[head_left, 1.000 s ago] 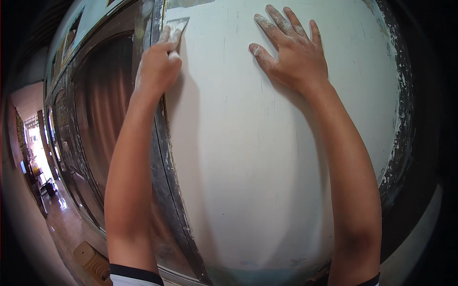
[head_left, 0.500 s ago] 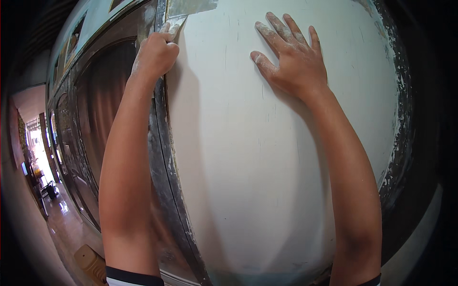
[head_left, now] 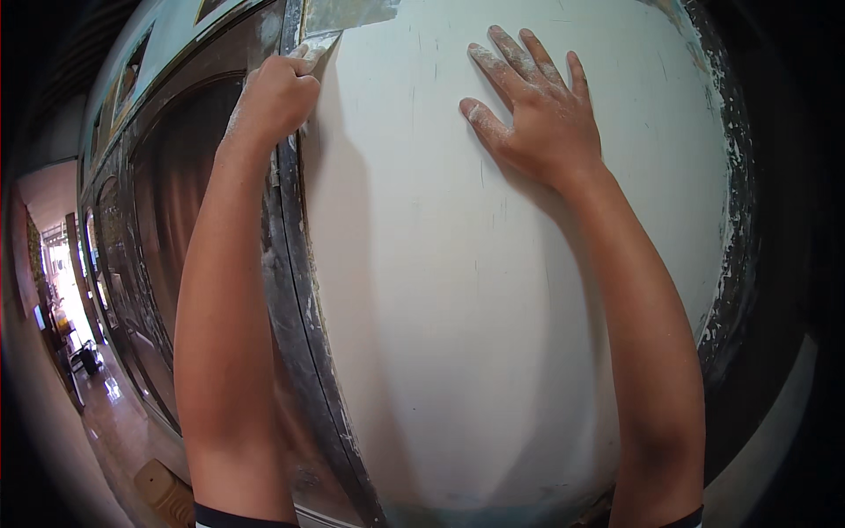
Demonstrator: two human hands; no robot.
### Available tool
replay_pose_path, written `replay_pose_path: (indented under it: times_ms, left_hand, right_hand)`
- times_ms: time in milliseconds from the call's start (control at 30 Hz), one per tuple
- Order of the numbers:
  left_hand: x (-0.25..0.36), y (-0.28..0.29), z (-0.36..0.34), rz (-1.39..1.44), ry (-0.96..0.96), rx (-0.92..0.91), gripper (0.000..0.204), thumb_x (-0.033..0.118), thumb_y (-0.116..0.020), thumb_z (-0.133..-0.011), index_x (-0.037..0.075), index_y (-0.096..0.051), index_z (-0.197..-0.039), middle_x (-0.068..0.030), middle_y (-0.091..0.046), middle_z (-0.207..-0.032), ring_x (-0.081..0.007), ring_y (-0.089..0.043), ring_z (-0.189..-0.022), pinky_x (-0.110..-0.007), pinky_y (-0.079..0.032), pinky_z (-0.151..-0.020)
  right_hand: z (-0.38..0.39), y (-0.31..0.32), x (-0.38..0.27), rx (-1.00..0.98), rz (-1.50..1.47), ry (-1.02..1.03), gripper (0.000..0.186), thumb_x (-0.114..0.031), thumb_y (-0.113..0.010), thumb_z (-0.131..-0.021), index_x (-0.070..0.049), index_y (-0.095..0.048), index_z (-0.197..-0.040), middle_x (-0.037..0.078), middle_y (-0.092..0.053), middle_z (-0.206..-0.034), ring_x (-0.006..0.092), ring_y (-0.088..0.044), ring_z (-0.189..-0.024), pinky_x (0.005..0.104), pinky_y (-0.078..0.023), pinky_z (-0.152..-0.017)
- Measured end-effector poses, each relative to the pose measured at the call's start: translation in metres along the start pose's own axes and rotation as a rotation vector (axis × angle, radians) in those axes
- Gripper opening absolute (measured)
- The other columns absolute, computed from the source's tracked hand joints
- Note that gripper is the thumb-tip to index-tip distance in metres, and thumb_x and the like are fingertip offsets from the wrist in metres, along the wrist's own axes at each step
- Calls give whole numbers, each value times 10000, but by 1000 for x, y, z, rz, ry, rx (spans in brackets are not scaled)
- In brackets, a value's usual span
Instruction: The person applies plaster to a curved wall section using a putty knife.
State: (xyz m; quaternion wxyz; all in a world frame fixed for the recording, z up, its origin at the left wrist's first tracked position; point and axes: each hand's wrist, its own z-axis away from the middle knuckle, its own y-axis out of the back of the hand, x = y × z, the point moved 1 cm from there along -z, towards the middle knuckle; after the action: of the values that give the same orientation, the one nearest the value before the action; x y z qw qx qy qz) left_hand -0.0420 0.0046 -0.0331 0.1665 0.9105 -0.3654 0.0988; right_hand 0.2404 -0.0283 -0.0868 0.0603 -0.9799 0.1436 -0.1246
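My left hand (head_left: pixel 278 99), dusted with white powder, is closed around a putty knife (head_left: pixel 327 44). Its handle is hidden in my fist, and the pale blade meets the upper left edge of a white coated panel (head_left: pixel 440 290). My right hand (head_left: pixel 547 119) lies on the same panel further right, fingers spread, with white powder on the fingers. Short dark streaks mark the panel's surface. A greyish patch (head_left: pixel 352 12) shows at the top, just above the blade.
A dark, white-smeared frame (head_left: pixel 304 334) borders the panel on the left; another dark edge (head_left: pixel 732 176) runs down its right. Left of my arm stands a dark wooden door (head_left: pixel 176 176). A brown plastic seat (head_left: pixel 160 488) is at lower left, beside a shiny floor (head_left: pixel 114 422).
My left hand and the putty knife have shifted slightly left along the panel's edge. My right hand stays on the panel, almost unmoved. The view has shifted a little.
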Motion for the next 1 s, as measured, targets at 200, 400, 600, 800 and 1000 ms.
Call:
replay_pose_path:
  times_ms: [200,400,600,800,1000]
  left_hand:
    - [-3,-6,-3,-79,-168,147,315,151,-534,-811,-4,-740,-993,-298,-717,-991,-469,-683,-998,-486,-522,-917]
    - [-3,-4,-4,-123,-154,73,321,150,-532,-814,-9,-736,-1005,-303,-717,-1000,-472,-680,-1004,-494,-521,-923]
    - [7,-3,-4,-107,-133,30,333,152,-535,-816,-9,-742,-1022,-303,-719,-1010,-465,-684,-1025,-481,-522,-937]
    - [-5,-1,-6,-110,-167,61,347,159,-538,-826,3,-750,-1053,-308,-715,-1028,-459,-682,-1040,-483,-520,-949]
    - [4,0,-7,-146,-164,35,345,162,-543,-820,7,-749,-1049,-299,-712,-1060,-476,-662,-1065,-486,-513,-964]
  right_hand:
    - [0,1,1,-8,-9,2,608,-600,-487,-969,-374,-465,-1533,-91,-345,-1661,143,-229,-1564,492,-91,-1302]
    - [0,2,2,-11,-16,-7,611,-604,-495,-964,-377,-467,-1530,-93,-342,-1662,136,-228,-1563,492,-89,-1302]
    - [-1,5,-2,-12,1,-5,618,-596,-530,-957,-380,-462,-1532,-95,-346,-1660,156,-243,-1558,488,-100,-1304]
    - [1,5,-1,-2,12,7,611,-595,-529,-958,-368,-477,-1524,-94,-348,-1659,157,-240,-1559,494,-97,-1303]
    - [2,1,0,-8,-21,-14,605,-602,-509,-962,-376,-480,-1522,-96,-350,-1658,145,-237,-1560,494,-94,-1302]
